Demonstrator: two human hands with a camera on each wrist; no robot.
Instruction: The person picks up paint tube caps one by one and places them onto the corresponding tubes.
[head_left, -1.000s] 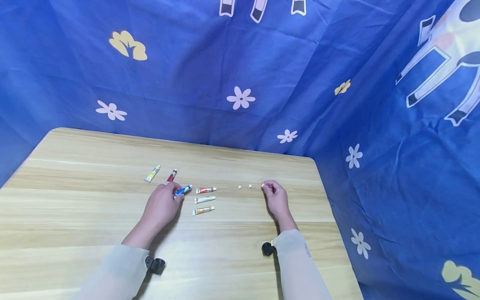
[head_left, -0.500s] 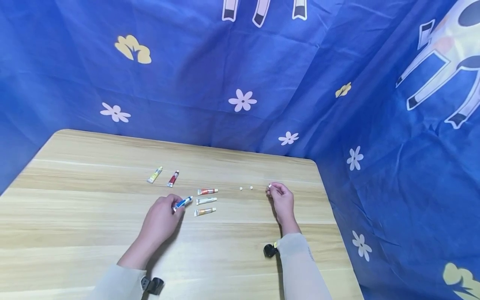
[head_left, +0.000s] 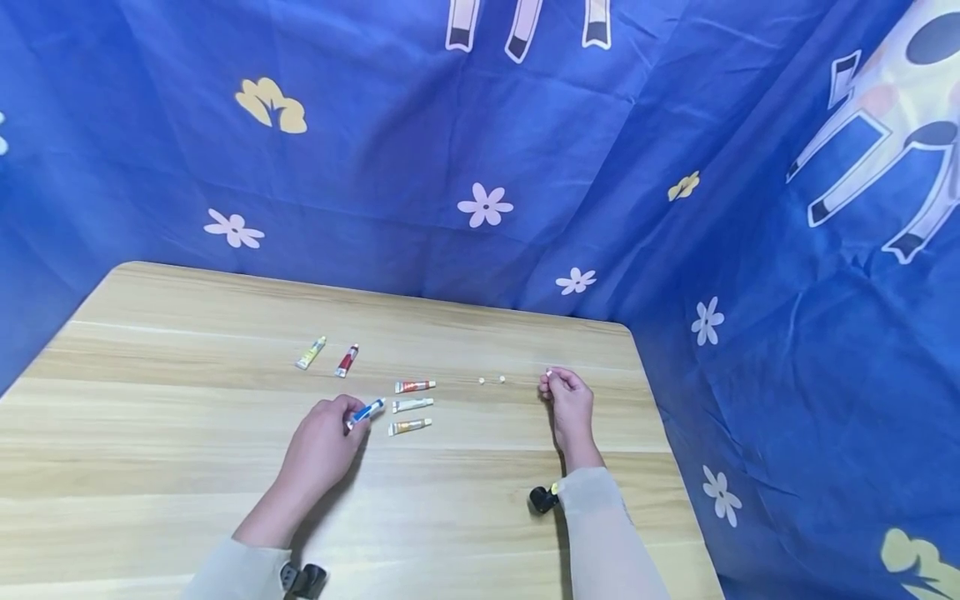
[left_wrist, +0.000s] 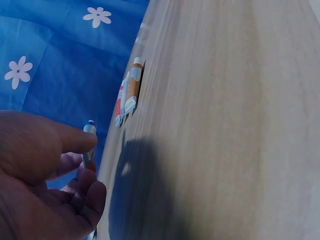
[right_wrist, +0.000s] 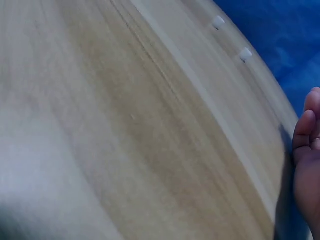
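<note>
Pinching the blue tube point(head_left: 367, 412) just left of the white tube point(head_left: 412, 405) is the left hand point(head_left: 322, 444); well right of the white tube, the right hand point(head_left: 572, 412) pinches a white piece point(head_left: 549, 373). A red tube point(head_left: 415, 387) and an ochre tube point(head_left: 410, 427) flank the white tube; two caps point(head_left: 502, 379) lie rightward, a maroon tube point(head_left: 347, 362) and yellow tube point(head_left: 311, 353) leftward.

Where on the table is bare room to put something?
Bare tabletop lies on the near side of the ochre paint tube, between the left hand and right hand, and left of the yellow paint tube. It is crowded right of the left hand, where the orange-red paint tube, white paint tube and ochre paint tube lie close together.
</note>
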